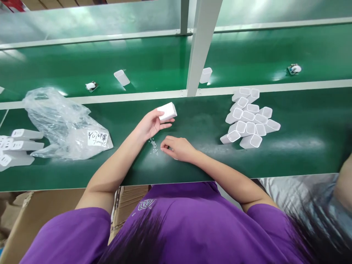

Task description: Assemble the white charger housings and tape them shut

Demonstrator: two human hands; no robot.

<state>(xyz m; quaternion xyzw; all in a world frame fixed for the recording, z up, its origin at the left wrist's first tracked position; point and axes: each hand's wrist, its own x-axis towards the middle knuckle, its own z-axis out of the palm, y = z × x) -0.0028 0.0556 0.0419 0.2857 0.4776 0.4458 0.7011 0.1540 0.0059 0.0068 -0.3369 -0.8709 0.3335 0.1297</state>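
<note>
The fingers point(162, 116) of the left hand point(150, 124) pinch a white plastic shell point(167, 111) by its near end, thumb underneath and fingertips on top, so the shell is lifted clear of the green counter point(302, 146) and tipped up toward the head camera, probably to let its face be seen. The fingers point(166, 143) of the right hand point(178, 148) are curled and pressed together, tips down on the counter, at about five o'clock from the shell; whether they pinch something tiny I cannot tell. Just beside them, at nine o'clock from the right hand, lies a scatter of small clear bits point(154, 143), close enough to be picked from singly.

Further out, at three o'clock from the hands, a heap of open-ended white casings point(249, 123) lies on the counter, within reach of the right arm. At nine o'clock sits a crumpled clear plastic bag point(59, 121) bearing a handwritten label point(97, 138), and past it, at the left edge, a stack of finished white pieces point(19, 146).

At twelve o'clock, beyond a white rail point(123, 97) and a slanted white post point(202, 47), a second green belt point(154, 62) carries single casings point(121, 77) and small parts point(91, 86), well apart from each other. A cardboard box point(41, 209) stands below the near edge at seven o'clock.
</note>
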